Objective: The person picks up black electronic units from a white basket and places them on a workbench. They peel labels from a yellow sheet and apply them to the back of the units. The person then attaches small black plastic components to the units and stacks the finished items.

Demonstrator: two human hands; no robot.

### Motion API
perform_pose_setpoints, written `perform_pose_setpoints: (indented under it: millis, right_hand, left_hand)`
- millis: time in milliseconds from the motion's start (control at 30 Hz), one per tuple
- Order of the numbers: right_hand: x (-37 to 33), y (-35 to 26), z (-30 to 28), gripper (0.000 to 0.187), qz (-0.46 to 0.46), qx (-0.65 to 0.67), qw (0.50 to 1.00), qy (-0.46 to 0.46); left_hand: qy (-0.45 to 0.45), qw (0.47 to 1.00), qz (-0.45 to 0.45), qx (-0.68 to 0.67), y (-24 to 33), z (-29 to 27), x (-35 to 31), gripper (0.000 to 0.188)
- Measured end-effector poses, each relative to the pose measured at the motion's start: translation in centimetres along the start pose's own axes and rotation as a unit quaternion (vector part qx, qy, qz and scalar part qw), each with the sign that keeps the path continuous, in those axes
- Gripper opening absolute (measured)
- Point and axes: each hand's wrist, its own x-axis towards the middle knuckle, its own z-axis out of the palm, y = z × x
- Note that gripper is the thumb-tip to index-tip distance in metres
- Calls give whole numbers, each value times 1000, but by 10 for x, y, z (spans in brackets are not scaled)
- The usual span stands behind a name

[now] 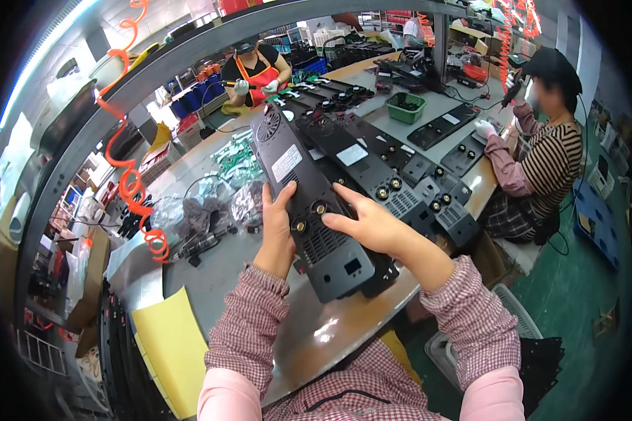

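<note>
I hold a long black plastic housing [328,256] tilted in front of me, over the near part of the table. It has a round slotted grille at its far end, a white label, two brass-coloured round fittings and rows of vents. My left hand [279,223] grips its left edge, the thumb lying on the face below the label. My right hand [365,222] is on its right edge, with the thumb near the brass fittings and the index finger stretched along the side. Behind it and to the right lie several similar black housings [403,201], partly overlapping.
Green circuit boards [239,158] and clear plastic bags [207,210] lie left of the housing, near a power screwdriver [198,244]. Yellow paper [170,344] is at front left. An orange coiled hose [128,179] hangs there. A green basket [405,107] stands farther back. Two co-workers sit across and right.
</note>
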Motion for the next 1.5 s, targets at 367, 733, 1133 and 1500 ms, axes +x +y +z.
perform_pose_setpoints:
  millis: [367,733,1133,1500]
  right_hand:
    - [32,61,-28,61,41,-110,982,145]
    - [26,69,-23,54,-43,-324,918,226]
    - [-32,44,-32,34,-152,-210,906,335]
    - [-432,115,-165,29,61,-100,612,782]
  left_hand:
    - [12,996,44,75,-81,-12,108,93]
    - [98,893,-18,440,-95,-1,117,105]
    - [73,929,81,353,-86,-26,99,85]
    - [-507,549,296,595,-72,-49,-171,55]
